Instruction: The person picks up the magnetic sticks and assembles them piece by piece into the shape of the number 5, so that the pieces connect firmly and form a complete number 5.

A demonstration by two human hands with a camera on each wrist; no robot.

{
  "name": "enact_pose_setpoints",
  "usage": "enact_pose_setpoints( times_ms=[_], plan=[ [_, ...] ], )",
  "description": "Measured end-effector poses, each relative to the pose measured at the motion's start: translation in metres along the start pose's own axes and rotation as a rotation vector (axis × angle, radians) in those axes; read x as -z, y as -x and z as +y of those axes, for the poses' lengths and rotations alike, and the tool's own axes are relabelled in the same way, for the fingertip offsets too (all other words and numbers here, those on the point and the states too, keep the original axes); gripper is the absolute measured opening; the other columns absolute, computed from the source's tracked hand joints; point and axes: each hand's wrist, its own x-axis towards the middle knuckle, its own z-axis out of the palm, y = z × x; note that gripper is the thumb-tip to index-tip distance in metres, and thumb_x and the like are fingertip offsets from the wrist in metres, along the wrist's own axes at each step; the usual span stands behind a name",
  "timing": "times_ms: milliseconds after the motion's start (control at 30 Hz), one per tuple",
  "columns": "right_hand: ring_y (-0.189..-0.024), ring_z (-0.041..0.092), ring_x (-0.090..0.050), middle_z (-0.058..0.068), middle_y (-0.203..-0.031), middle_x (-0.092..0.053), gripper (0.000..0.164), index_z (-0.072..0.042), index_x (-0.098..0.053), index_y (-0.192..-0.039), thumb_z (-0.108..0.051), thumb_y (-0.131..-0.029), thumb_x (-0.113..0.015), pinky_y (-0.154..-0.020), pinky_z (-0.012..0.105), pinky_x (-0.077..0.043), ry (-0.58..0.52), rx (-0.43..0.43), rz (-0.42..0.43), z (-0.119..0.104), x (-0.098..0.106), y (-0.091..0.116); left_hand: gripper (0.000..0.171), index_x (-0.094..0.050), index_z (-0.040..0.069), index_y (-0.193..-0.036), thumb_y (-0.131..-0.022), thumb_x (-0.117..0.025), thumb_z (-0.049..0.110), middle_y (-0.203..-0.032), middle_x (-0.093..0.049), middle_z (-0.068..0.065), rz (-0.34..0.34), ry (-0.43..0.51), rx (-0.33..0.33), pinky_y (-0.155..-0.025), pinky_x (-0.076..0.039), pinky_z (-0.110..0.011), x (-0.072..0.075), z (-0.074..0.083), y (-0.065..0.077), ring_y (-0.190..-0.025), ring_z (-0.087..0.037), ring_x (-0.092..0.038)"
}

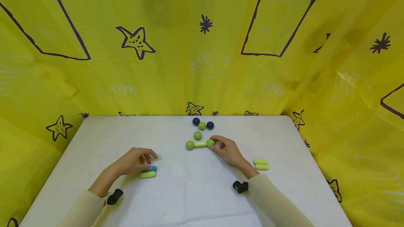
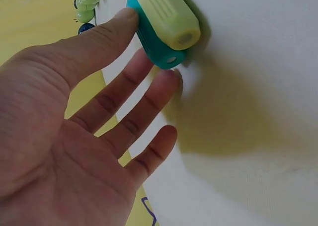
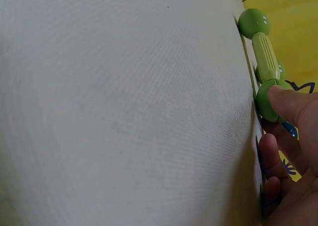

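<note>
My right hand pinches a green ball between thumb and fingers. That ball sits at one end of a pale yellow-green ribbed rod, whose other end meets a second green ball. My left hand hovers over a blue-teal rod, its fingers loosely bent and spread apart. In the left wrist view the thumb tip lies against or just over the teal rod; firm contact is hard to judge. Beside the teal rod lies a pale yellow-green rod.
Behind the joined piece are a loose green ball, another green ball and two dark blue balls. Two pale rods lie right of my right hand. A yellow patterned curtain borders the white table.
</note>
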Motion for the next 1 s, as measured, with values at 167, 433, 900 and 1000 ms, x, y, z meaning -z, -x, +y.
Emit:
enact_pose_setpoints(
  times_ms=[167, 433, 900, 1000],
  plan=[
    [-0.073, 0.012, -0.054, -0.001, -0.103, -0.067, 0.038, -0.016, -0.069, -0.131, -0.014, -0.093, -0.077, -0.067, 0.027, -0.043, -0.002, 0.009, -0.001, 0.0018, 0.0009, 0.0006, 0.026, -0.072, 0.01, -0.112, -0.087, -0.08, 0.007, -0.087, -0.067, 0.002, -0.032, 0.025, -0.021, -0.071, -0.048, -0.027, -0.0002, -0.0008, -0.0005, -0.076, -0.011, -0.056],
    [-0.073, 0.013, -0.054, 0.0, -0.105, -0.068, 0.038, -0.016, -0.069, -0.131, -0.014, -0.094, -0.077, -0.067, 0.027, -0.043, -0.006, 0.024, 0.005, 0.0038, 0.0002, 0.0001, 0.016, -0.074, 0.009, -0.105, -0.09, -0.077, 0.006, -0.084, -0.064, 0.005, 0.0, -0.022, -0.054, -0.068, -0.049, -0.025, -0.0043, -0.0004, -0.0032, -0.071, -0.007, -0.055],
    [-0.072, 0.011, -0.054, 0.001, -0.11, -0.07, 0.038, -0.015, -0.069, -0.129, -0.014, -0.093, -0.078, -0.067, 0.027, -0.043, 0.021, 0.056, 0.031, 0.0065, -0.0025, 0.0003, 0.012, -0.073, 0.009, -0.099, -0.088, -0.078, 0.007, -0.08, -0.061, 0.006, 0.01, -0.026, -0.039, -0.066, -0.047, -0.026, -0.0068, 0.0031, -0.005, -0.07, -0.008, -0.052],
    [-0.072, 0.012, -0.054, 0.001, -0.11, -0.07, 0.038, -0.016, -0.069, -0.13, -0.015, -0.093, -0.078, -0.067, 0.028, -0.043, 0.025, 0.052, 0.026, 0.0064, -0.0023, 0.0, 0.012, -0.073, 0.008, -0.099, -0.088, -0.078, 0.007, -0.08, -0.062, 0.005, 0.019, -0.029, -0.043, -0.066, -0.048, -0.026, -0.0076, 0.002, -0.0056, -0.07, -0.008, -0.053]
  ],
)
